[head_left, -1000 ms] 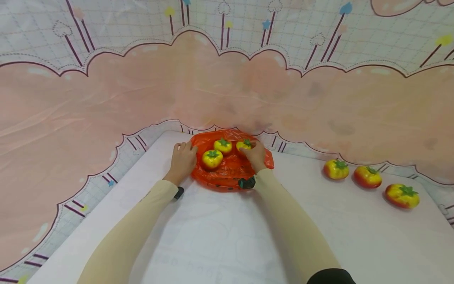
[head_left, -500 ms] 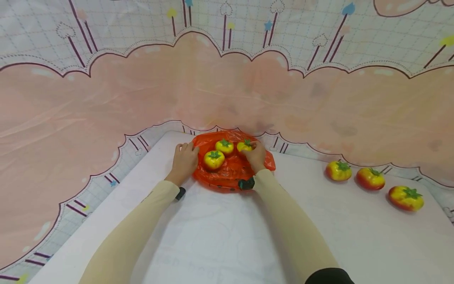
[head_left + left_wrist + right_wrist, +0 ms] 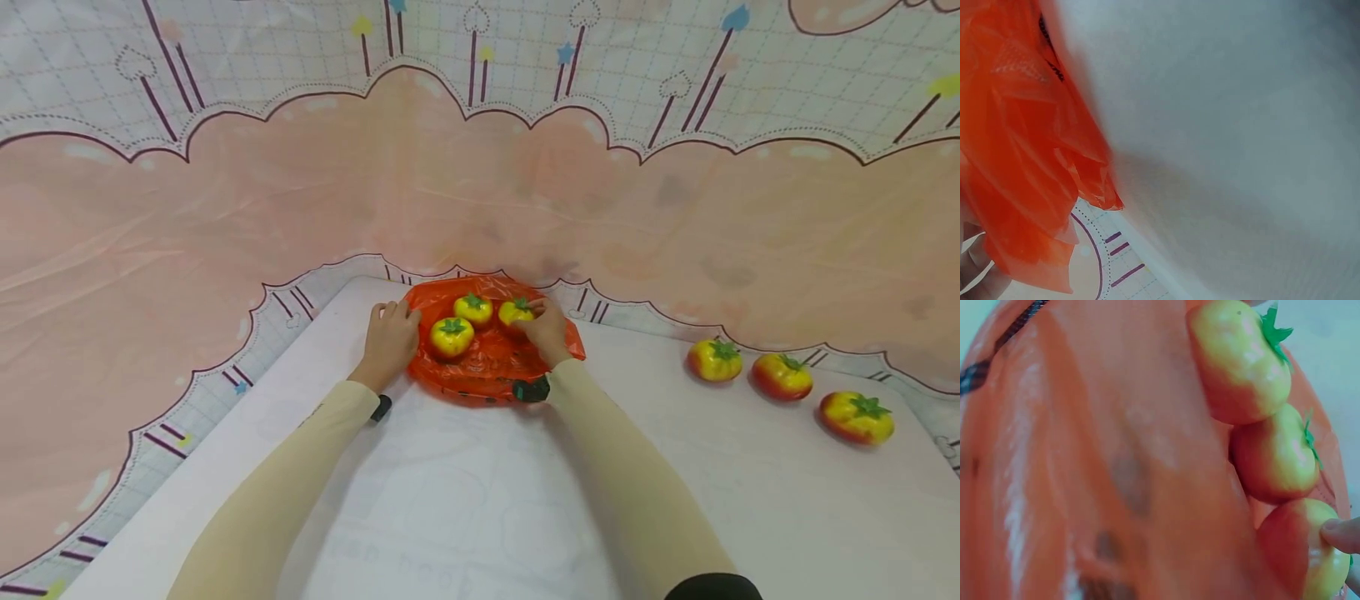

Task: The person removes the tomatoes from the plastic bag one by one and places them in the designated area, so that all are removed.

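In the head view a red-orange plastic bag lies flattened near the table's far edge. Two yellow-red tomatoes, a front one and a back one, sit on its left part. My left hand grips the bag's left edge with bent fingers; in the left wrist view its fingers show beside the hanging plastic. My right hand holds a third tomato by its side. The right wrist view has the thumb pressed on that tomato, the lowest of three in a row.
Three more tomatoes, a left one, a middle one and a right one, stand in a slanting row on the white table at right. A printed pink cloth rises behind the table's far edge.
My right hand and wrist have shifted slightly to the right, the hand still on its tomato. The left hand keeps its hold on the bag's edge.
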`<state>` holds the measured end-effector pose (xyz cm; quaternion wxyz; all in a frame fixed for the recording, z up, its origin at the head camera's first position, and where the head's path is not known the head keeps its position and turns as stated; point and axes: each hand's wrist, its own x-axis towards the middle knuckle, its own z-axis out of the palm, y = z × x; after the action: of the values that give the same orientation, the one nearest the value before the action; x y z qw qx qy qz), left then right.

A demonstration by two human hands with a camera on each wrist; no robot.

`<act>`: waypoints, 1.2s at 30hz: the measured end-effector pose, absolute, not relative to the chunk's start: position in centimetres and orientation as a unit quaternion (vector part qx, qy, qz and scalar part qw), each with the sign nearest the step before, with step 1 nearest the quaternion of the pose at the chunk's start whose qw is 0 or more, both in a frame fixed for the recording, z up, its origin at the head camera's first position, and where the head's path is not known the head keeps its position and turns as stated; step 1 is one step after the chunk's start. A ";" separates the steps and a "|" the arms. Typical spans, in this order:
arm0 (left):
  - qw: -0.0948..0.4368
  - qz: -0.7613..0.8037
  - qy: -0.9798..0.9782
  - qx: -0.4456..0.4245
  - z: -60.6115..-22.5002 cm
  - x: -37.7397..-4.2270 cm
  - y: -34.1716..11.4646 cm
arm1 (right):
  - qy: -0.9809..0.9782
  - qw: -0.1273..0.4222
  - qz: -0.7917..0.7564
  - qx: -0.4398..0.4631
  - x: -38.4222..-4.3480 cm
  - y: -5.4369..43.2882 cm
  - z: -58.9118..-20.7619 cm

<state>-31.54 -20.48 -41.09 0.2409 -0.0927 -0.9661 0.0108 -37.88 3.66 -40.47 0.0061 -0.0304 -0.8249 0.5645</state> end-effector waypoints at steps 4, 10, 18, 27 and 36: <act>0.236 0.009 -0.967 -0.091 -41.1 -31.5 -20.5 | -0.826 -0.009 0.564 -0.026 -37.8 3.9 -40.3; 0.230 0.013 -0.969 -0.089 -41.1 -31.5 -20.6 | -0.837 -0.034 0.546 -0.006 -37.7 4.5 -40.1; 0.235 0.014 -0.968 -0.092 -41.2 -31.5 -20.6 | -0.845 -0.086 0.526 0.045 -37.9 5.4 -39.7; 0.240 0.024 -0.966 -0.094 -41.0 -31.3 -20.4 | -0.854 -0.122 0.500 0.076 -38.4 5.6 -39.5; 0.246 0.017 -0.964 -0.099 -40.9 -31.3 -20.3 | -0.850 -0.138 0.499 0.095 -38.6 5.7 -39.6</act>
<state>-31.28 -20.26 -40.93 0.2460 -0.0993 -0.9640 0.0170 -38.62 5.69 -39.64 -0.1378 0.0948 -0.8504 0.4988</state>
